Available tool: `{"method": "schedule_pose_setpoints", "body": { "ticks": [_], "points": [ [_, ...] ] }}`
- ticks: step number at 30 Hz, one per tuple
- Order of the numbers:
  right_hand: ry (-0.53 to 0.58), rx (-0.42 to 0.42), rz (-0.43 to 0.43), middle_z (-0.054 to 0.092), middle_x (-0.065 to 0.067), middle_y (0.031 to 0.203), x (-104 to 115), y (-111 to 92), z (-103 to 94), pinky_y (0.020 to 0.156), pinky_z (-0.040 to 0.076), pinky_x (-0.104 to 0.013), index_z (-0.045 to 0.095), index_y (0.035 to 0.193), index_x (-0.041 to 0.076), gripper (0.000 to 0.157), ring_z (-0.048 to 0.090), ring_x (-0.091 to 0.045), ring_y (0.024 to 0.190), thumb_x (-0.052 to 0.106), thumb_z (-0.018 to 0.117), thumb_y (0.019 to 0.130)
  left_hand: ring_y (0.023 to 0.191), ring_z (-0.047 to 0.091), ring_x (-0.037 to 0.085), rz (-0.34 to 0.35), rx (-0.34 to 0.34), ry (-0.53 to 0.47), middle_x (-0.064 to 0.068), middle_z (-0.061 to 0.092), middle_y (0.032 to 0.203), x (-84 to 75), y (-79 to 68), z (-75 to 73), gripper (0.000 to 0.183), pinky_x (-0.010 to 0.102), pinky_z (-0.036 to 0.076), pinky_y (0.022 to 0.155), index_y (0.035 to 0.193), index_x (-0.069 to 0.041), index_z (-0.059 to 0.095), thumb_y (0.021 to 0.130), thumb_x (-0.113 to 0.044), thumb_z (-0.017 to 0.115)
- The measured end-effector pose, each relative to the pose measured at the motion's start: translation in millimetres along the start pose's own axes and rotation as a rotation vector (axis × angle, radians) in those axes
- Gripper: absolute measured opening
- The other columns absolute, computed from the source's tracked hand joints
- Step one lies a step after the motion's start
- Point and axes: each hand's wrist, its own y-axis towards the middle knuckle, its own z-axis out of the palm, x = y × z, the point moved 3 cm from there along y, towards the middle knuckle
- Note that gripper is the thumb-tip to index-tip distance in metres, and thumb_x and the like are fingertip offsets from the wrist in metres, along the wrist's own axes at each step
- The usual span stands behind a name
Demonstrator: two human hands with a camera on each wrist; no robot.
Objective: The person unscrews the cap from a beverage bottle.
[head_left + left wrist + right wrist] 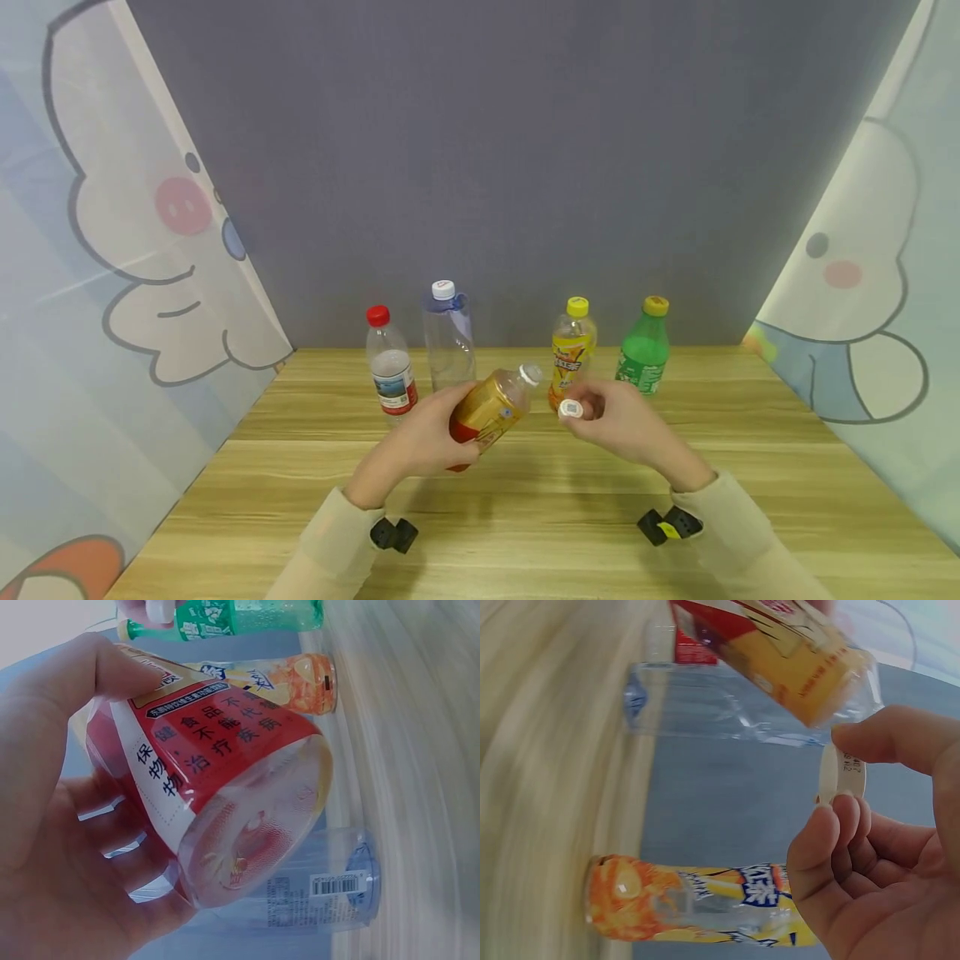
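Observation:
My left hand grips a clear plastic bottle with a gold and red label, tilted with its neck up and to the right. Its mouth shows a pale ring and no cap. In the left wrist view the bottle's base faces the camera, with the thumb over the label. A white bottle cap is pinched between the thumb and fingers of my right hand, apart from the bottle's neck. From the right wrist, the cap appears edge-on with small print on its side.
Behind the hands on the wooden table stand a red-capped water bottle, a tall clear bottle with a white cap, a yellow-capped tea bottle and a green bottle. A grey panel rises at the back.

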Motion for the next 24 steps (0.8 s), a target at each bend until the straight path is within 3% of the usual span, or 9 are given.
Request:
{"method": "schedule_pose_setpoints", "body": {
  "ticks": [11, 24],
  "points": [
    [-0.058, 0.080, -0.011, 0.054, 0.005, 0.074, -16.5, -2.8, 14.0, 0.057, 0.043, -0.025, 0.069, 0.095, 0.007, 0.020, 0.049, -0.011, 0.067, 0.018, 0.081, 0.083, 0.097, 0.062, 0.014, -0.065, -0.044, 0.023, -0.006, 0.064, 0.122, 5.7, 6.4, 10.0, 0.075, 0.037, 0.053, 0.085, 0.146, -0.022, 0.052, 0.076, -0.027, 0.080],
    [-0.115, 0.172, -0.007, 0.052, 0.006, 0.069, -29.9, -4.9, 33.9, 0.054, 0.041, -0.024, 0.068, 0.091, 0.004, 0.019, 0.046, -0.008, 0.061, 0.014, 0.081, 0.080, 0.105, 0.064, 0.019, -0.111, -0.103, -0.092, 0.001, 0.065, 0.124, 8.6, 24.5, 16.0, 0.076, 0.044, 0.054, 0.091, 0.149, -0.019, 0.046, 0.082, -0.031, 0.081]
  ]
}}
